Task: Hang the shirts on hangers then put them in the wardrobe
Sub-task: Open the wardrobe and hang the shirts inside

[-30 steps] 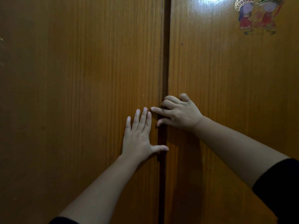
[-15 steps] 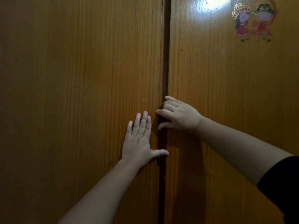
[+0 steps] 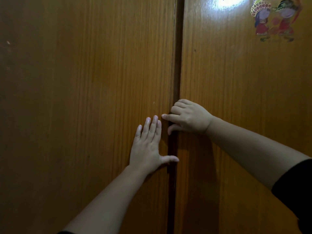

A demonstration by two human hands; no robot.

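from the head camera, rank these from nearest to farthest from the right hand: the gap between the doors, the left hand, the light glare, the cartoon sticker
From the right hand:
1. Gap between the doors: at its fingertips.
2. Left hand: below-left, flat on the left door.
3. Light glare: top edge.
4. Cartoon sticker: top right corner.

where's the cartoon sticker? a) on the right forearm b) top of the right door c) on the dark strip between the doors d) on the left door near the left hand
b, the cartoon sticker sits high on the right door, well above both hands.
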